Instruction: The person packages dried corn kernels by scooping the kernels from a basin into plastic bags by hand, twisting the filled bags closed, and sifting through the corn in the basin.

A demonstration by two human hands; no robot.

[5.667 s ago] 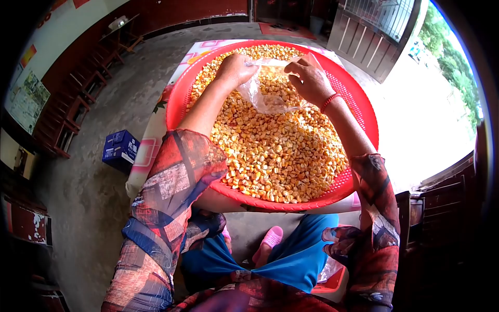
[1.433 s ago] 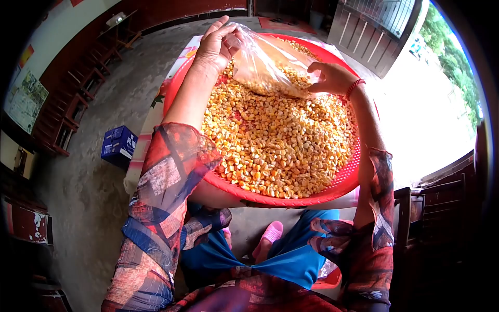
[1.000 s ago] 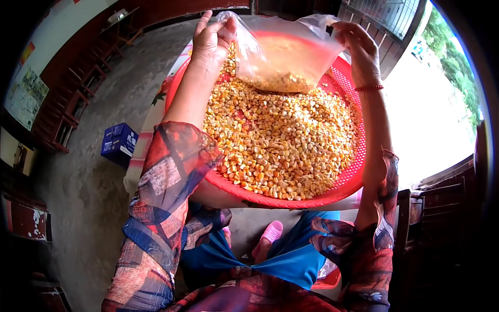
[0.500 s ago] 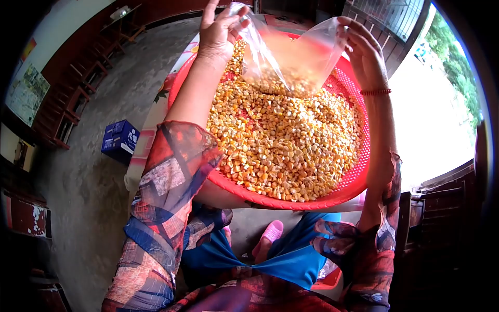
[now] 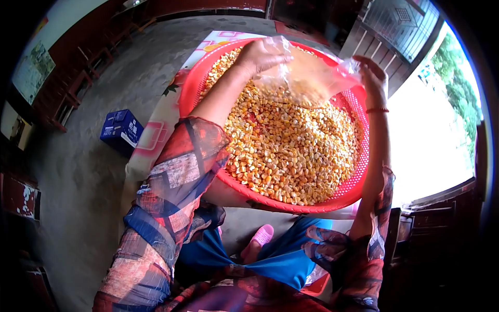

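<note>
A clear plastic bag point(image 5: 306, 78) with corn kernels in its bottom hangs between my hands, low over the far part of a red woven basket point(image 5: 188, 99). Loose yellow corn kernels point(image 5: 291, 151) cover most of the basket's floor. My left hand point(image 5: 262, 57) is closed on the bag's left upper edge. On the other side, my right hand point(image 5: 371, 75) grips the right upper corner, its fingers partly turned from view. Whether the bag's bottom touches the kernels beneath, I cannot tell.
The basket stands on a table with a patterned cloth point(image 5: 156, 136). A blue box point(image 5: 121, 130) sits on the concrete floor to the left. Wooden chairs point(image 5: 78, 86) line the left wall. An open doorway point(image 5: 431, 135) lies to the right. Below are my pink shoe point(image 5: 263, 235) and a red container point(image 5: 318, 286).
Both hands have come lower and nearer with the bag. The left hand has moved right, so the bag's top is less stretched. The camera view has shifted slightly.
</note>
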